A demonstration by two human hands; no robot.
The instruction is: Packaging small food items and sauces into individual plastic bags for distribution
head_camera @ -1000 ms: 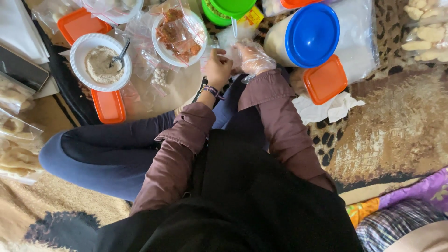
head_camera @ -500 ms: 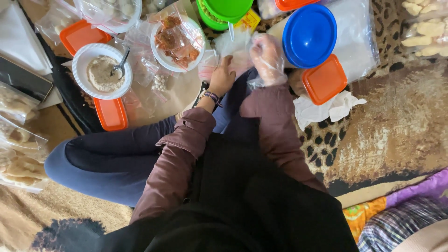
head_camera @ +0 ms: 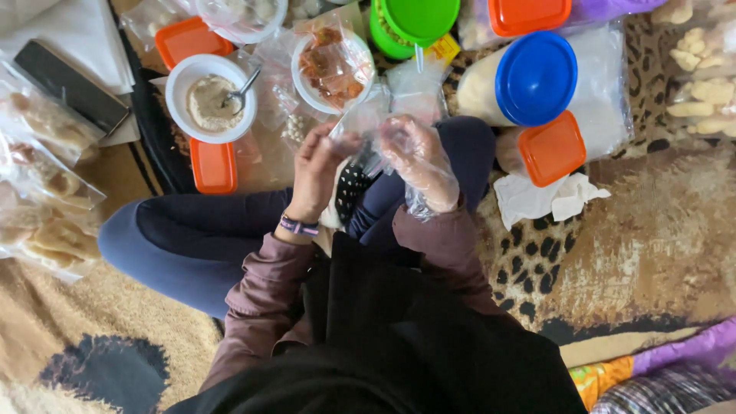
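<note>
We see the left hand (head_camera: 318, 165) with fingers pinched on the edge of a thin clear plastic glove (head_camera: 418, 161) that sheathes the right hand (head_camera: 420, 167), whose fingers lie loosely curled together inside it. The glove sits over the lap, its long axis running from the wrist up toward the food, fingertips pointing away from the body. Beyond the hands stand two white bowls: one bowl of beige paste (head_camera: 211, 98) with a spoon (head_camera: 241, 90), one bowl of reddish pieces (head_camera: 331, 65) under plastic. To the right, one blue-lidded jar (head_camera: 537, 77); we count four orange lids, including the orange lid (head_camera: 552, 148) beside it.
</note>
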